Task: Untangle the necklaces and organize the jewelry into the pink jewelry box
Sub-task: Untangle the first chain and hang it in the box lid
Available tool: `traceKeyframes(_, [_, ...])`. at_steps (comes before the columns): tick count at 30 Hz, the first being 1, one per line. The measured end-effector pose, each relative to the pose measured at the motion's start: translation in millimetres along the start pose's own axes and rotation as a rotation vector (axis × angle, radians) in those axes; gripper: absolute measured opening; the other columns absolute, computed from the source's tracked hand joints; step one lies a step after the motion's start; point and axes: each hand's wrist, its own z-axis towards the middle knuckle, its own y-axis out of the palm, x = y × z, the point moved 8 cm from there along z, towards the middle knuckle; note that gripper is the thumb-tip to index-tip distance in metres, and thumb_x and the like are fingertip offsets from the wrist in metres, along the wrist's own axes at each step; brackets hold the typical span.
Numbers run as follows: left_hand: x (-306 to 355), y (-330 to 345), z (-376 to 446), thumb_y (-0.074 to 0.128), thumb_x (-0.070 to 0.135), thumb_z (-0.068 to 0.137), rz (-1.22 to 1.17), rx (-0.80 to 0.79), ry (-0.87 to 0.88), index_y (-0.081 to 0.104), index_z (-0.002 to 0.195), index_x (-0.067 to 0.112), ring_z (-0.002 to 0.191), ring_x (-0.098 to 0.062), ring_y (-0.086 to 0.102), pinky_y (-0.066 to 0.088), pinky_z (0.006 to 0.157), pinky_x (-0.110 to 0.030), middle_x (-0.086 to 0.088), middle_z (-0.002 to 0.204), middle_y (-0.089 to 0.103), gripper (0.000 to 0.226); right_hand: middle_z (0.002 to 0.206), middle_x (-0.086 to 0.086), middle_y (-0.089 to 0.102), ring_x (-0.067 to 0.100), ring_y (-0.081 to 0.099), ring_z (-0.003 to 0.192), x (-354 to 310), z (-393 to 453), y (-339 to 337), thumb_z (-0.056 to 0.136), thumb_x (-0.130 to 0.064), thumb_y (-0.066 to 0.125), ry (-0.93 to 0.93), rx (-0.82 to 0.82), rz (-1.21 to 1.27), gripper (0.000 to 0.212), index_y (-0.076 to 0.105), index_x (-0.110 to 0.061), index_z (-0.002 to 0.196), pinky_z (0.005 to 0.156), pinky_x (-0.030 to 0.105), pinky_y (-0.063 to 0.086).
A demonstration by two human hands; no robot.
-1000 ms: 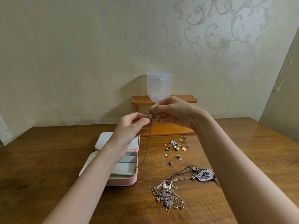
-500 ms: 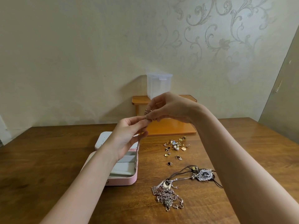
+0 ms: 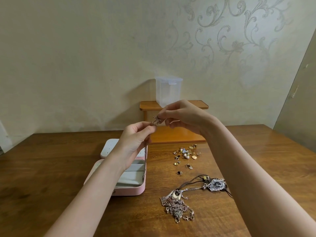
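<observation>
Hands, left hand [image 3: 135,139] and right hand [image 3: 184,117], pinch one thin silver chain necklace [image 3: 154,121], dangling above the open pink jewelry box [image 3: 127,189]

A brown wooden bench [image 3: 51,168] carries everything. Below the left hand [image 3: 135,141] lies the open pink jewelry box [image 3: 130,189], its white lid [image 3: 111,148] flat behind it. Below the right hand [image 3: 184,117], small earrings and charms [image 3: 185,155] lie scattered loose. Nearer, under the right forearm, sits a tangled heap of necklaces [image 3: 177,206], with a dark-corded pendant [image 3: 216,184] just beside it, possibly entangled. Behind both hands stands a small orange wooden shelf [image 3: 174,134], against the wall.
</observation>
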Motion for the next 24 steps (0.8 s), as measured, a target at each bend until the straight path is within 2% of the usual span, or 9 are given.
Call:
traceKeyframes(3, [0, 5, -1, 0.064, 0.020, 0.083, -0.015, -0.029, 0.001, 0.070, 0.087, 0.012, 0.061, -0.006, 0.042, 0.042, 0.051, -0.014, 0.005, 0.063, 0.051, 0.011, 0.077, 0.006, 0.065, 0.008, 0.056, 0.063, -1, 0, 0, 0.089, -0.012, 0.061, -0.012, 0.012, -0.003, 0.013, 0.069, -0.002, 0.090, 0.055, 0.016, 0.047])
traceKeyframes(6, [-4, 4, -1, 0.061, 0.023, 0.085, 0.054, -0.077, -0.008, 0.073, 0.084, 0.010, 0.053, -0.004, 0.038, 0.040, 0.049, -0.014, 0.005, 0.060, 0.041, 0.018, 0.075, 0.006, 0.064, 0.008, 0.056, 0.060, 4, 0, -10, 0.089, -0.011, 0.061, 0.029, 0.074, -0.076, 0.013, 0.068, 0.000, 0.091, 0.054, 0.015, 0.047])
traceKeyframes(11, [-21, -27, -3, 0.061, 0.023, 0.089, 0.217, -0.055, -0.112, 0.072, 0.074, 0.011, 0.047, -0.004, 0.038, 0.039, 0.051, -0.015, 0.003, 0.060, 0.045, 0.022, 0.066, 0.004, 0.062, 0.008, 0.056, 0.054, 24, 3, -34, 0.087, -0.011, 0.063, 0.132, 0.176, -0.474, 0.013, 0.066, 0.002, 0.086, 0.047, 0.013, 0.045])
traceKeyframes(13, [-16, -36, -3, 0.060, 0.022, 0.089, 0.182, -0.031, -0.112, 0.067, 0.072, 0.007, 0.044, -0.004, 0.035, 0.036, 0.047, -0.014, 0.003, 0.056, 0.041, 0.024, 0.064, 0.004, 0.061, 0.009, 0.056, 0.053, 33, 7, -31, 0.086, -0.010, 0.064, 0.156, 0.147, -0.615, 0.013, 0.065, 0.001, 0.079, 0.046, 0.013, 0.045])
traceKeyframes(15, [-4, -43, 0, 0.058, 0.020, 0.089, 0.051, -0.005, -0.087, 0.062, 0.068, 0.006, 0.041, -0.004, 0.031, 0.032, 0.041, -0.013, 0.004, 0.053, 0.040, 0.026, 0.064, 0.004, 0.060, 0.009, 0.055, 0.053, 46, 10, -23, 0.086, -0.009, 0.064, 0.197, 0.100, -0.690, 0.013, 0.063, -0.001, 0.076, 0.046, 0.013, 0.047])
traceKeyframes(18, [17, -53, 5, 0.055, 0.018, 0.091, -0.035, 0.017, -0.042, 0.060, 0.066, 0.006, 0.039, -0.002, 0.030, 0.029, 0.039, -0.012, 0.004, 0.054, 0.041, 0.029, 0.066, 0.004, 0.060, 0.010, 0.056, 0.055, 72, 12, -3, 0.086, -0.010, 0.065, 0.276, 0.005, -0.700, 0.013, 0.063, 0.003, 0.086, 0.050, 0.015, 0.050])
traceKeyframes(21, [28, -54, 8, 0.055, 0.020, 0.093, 0.147, -0.001, -0.001, 0.061, 0.071, 0.006, 0.040, -0.003, 0.032, 0.032, 0.041, -0.011, 0.005, 0.057, 0.041, 0.027, 0.070, 0.005, 0.062, 0.012, 0.058, 0.058, 98, 10, 26, 0.087, -0.010, 0.063, 0.337, -0.120, -0.653, 0.013, 0.063, 0.002, 0.087, 0.056, 0.018, 0.052])
traceKeyframes(24, [35, -46, 11, 0.054, 0.024, 0.094, 0.426, -0.034, 0.053, 0.064, 0.071, 0.009, 0.044, -0.003, 0.036, 0.036, 0.045, -0.011, 0.004, 0.060, 0.042, 0.029, 0.077, 0.010, 0.064, 0.013, 0.058, 0.059, 119, 4, 49, 0.087, -0.008, 0.063, 0.421, -0.255, -0.667, 0.018, 0.065, 0.006, 0.099, 0.057, 0.020, 0.051])
